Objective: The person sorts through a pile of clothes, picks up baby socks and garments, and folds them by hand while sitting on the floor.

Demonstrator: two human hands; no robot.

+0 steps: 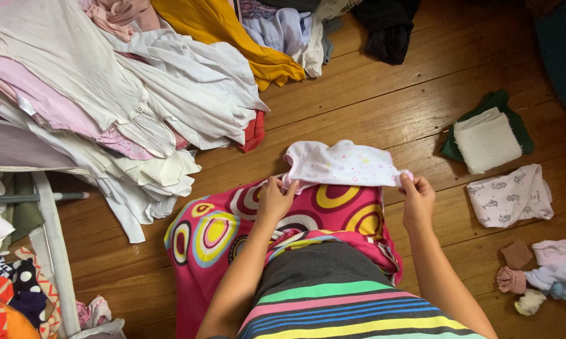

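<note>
Beside the heap of unfolded laundry [107, 94] on the wooden floor [371, 94], the left hand [275, 199] pinches one edge of a small white spotted baby garment [339, 164] between thumb and fingers, and the right hand [417, 199] pinches the other edge, holding it stretched over the pink circle-patterned lap [245, 226]. It looks like the fold is just being started; next the edges want bringing together evenly. Folded pieces [487, 139] and small socks [540, 276] lie to the right.

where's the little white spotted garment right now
In the head view, the white spotted garment is held mid-frame between the left hand and right hand, above the pink circle-patterned cloth.
</note>
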